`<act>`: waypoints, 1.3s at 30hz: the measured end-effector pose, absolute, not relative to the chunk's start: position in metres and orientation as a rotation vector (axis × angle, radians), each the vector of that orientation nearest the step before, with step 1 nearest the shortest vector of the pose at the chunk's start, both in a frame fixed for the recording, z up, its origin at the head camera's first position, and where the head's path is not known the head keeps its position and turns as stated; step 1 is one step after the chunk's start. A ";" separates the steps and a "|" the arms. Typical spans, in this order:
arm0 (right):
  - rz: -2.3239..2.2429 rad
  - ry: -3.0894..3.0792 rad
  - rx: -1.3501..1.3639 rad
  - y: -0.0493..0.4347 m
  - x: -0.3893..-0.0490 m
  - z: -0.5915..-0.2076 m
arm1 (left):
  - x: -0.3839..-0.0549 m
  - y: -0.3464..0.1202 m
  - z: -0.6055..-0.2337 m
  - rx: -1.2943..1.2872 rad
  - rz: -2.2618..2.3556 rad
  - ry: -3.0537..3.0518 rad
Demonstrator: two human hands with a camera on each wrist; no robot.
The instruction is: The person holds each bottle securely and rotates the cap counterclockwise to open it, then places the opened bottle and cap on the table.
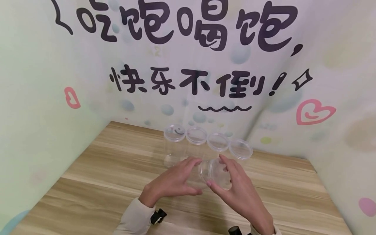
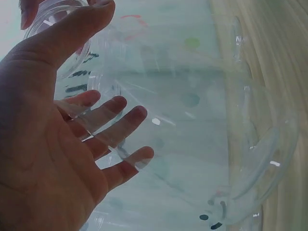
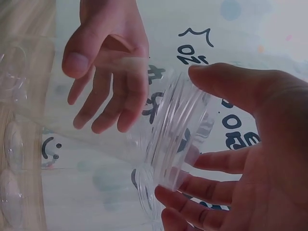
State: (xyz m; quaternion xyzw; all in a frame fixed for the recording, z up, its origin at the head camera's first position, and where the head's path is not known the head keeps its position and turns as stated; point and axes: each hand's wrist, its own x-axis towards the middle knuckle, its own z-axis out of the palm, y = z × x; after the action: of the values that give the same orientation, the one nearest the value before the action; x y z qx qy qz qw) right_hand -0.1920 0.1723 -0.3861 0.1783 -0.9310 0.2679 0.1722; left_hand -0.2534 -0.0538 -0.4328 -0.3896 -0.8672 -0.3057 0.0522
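- Left hand (image 1: 176,179) cradled a clear, cylindrical plastic jar (image 2: 207,125); right hand (image 1: 245,194) gripped its round transparent lid (image 3: 177,132).
- Lid-turning seemed the step; next called for a steady counter-grip.

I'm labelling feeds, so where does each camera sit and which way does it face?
Head: head-worn, facing forward and down at a clear cylindrical plastic jar; left hand and right hand show.
Left wrist: on that wrist, facing the jar; mainly left hand shows.
Right wrist: on that wrist, facing the jar; both hands show.
Both wrist views share the jar.
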 end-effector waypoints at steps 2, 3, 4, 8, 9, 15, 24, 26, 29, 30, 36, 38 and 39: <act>0.771 -2.625 0.519 0.173 -0.192 -0.386 | -0.254 -0.058 -0.431 -1.184 -0.974 -2.639; 0.776 -2.617 0.524 0.173 -0.192 -0.386 | -0.255 -0.060 -0.430 -1.184 -1.006 -2.636; 0.778 -2.611 0.528 0.173 -0.193 -0.386 | -0.255 -0.062 -0.429 -1.179 -1.035 -2.634; 0.789 -2.617 0.531 0.173 -0.194 -0.386 | -0.256 -0.071 -0.424 -1.147 -1.146 -2.623; 0.793 -2.624 0.529 0.173 -0.194 -0.386 | -0.256 -0.074 -0.422 -1.139 -1.165 -2.622; 0.799 -2.663 0.520 0.172 -0.194 -0.389 | -0.256 -0.088 -0.415 -1.079 -1.244 -2.640; 0.768 -2.677 0.502 0.171 -0.196 -0.390 | -0.255 -0.123 -0.402 -0.978 -1.359 -2.562; 0.758 -2.681 0.497 0.171 -0.196 -0.390 | -0.254 -0.132 -0.399 -0.938 -1.341 -2.554; 0.750 -2.681 0.494 0.170 -0.196 -0.391 | -0.252 -0.144 -0.395 -0.882 -1.326 -2.539; 0.748 -2.681 0.493 0.170 -0.196 -0.392 | -0.252 -0.148 -0.395 -0.876 -1.326 -2.525; 0.749 -2.694 0.490 0.170 -0.197 -0.391 | -0.254 -0.160 -0.392 -0.799 -1.352 -2.447; 0.753 -2.701 0.487 0.170 -0.197 -0.391 | -0.256 -0.163 -0.393 -0.738 -1.357 -2.433; 0.754 -2.703 0.486 0.170 -0.197 -0.391 | -0.257 -0.164 -0.393 -0.708 -1.358 -2.423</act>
State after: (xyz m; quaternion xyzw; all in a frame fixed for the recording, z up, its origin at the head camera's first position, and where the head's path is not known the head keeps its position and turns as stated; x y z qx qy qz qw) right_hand -0.1967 0.1701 -0.3911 0.1689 -0.9389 0.2620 0.1460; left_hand -0.2567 -0.1640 -0.3934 -0.2446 -0.8374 -0.4691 0.1371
